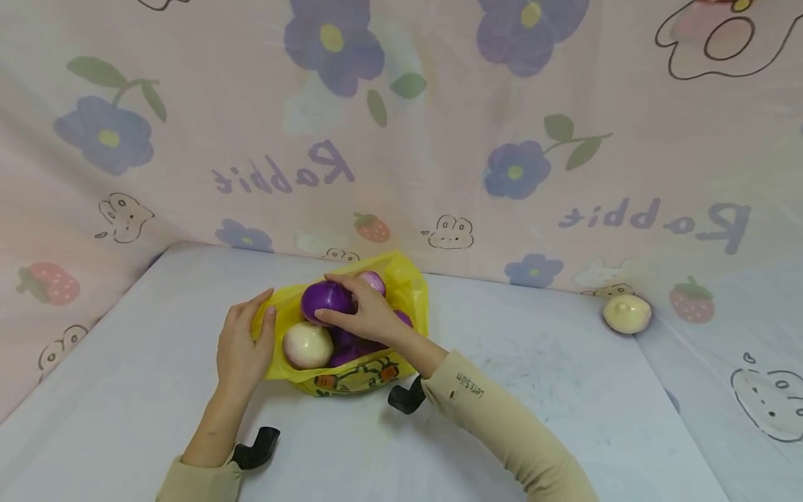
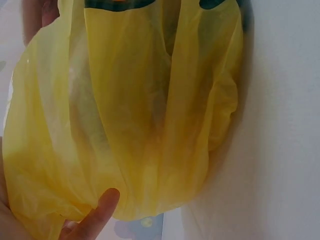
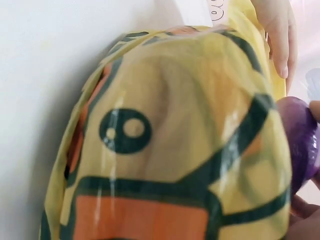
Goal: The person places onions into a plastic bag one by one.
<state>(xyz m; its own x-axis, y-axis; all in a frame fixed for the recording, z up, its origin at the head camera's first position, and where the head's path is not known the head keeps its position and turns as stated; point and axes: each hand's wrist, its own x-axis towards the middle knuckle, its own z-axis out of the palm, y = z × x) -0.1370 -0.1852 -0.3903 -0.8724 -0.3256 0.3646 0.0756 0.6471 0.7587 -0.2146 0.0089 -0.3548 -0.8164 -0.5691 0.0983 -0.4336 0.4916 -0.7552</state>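
Note:
A yellow plastic bag (image 1: 414, 300) with a printed cartoon face stands with its mouth open, holding several onions. My right hand (image 1: 371, 315) reaches over the mouth and grips a shiny purple onion (image 1: 323, 301) between thumb and fingers. In the right wrist view, part of that purple onion (image 3: 299, 142) shows past the bag's side. A whitish onion (image 1: 307, 346) lies at the bag's front left, with more purple ones partly hidden under my hand. My left hand (image 1: 241, 345) holds the bag's left edge, its thumb (image 2: 102, 210) against the yellow plastic in the left wrist view.
A pale onion (image 1: 627, 314) sits far right, by the back edge of the white table (image 1: 502, 418). Behind rises a pink patterned cloth (image 1: 426, 167). Black wrist-camera pieces (image 1: 257, 447) stick out near both wrists.

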